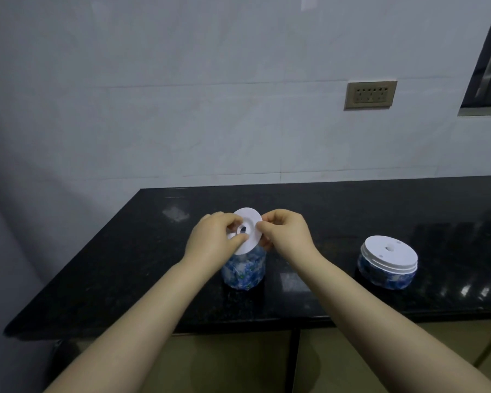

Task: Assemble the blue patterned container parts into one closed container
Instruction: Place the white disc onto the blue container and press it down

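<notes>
White disc (247, 222): a flat round insert with a central hole, held tilted just above the mouth of the left container part; its near edge dips toward the opening, its far edge is raised.
Left container part (243, 272): blue patterned body standing upright on the counter, near the front centre; its mouth is hidden behind the disc and the hands.
Left hand (213, 239): fingers pinched together on the disc's left rim, thumb lying across the face close to the hole.
Right hand (284, 232): fingertips clamped on the disc's right rim (the two hands nearly meet across the disc).
Right container part (387, 263): a second blue patterned piece, well apart to the right, with a white ribbed collar and a white top bearing a centre hole and two smaller ones; untouched.
Counter (323, 211): dark speckled stone, glossy, carrying both parts.
Wall socket (370, 95): multi-outlet plate on the tiled wall behind.
Step in hand: seating the disc in the left part, an early-to-middle stage by my reading, since the two patterned parts are not yet joined.
Next move calls for: levelling the disc, centring it over the mouth and pressing evenly; then the right part probably has to be brought across and closed on.
Writing: no brand, label or lettering is legible anywhere.
</notes>
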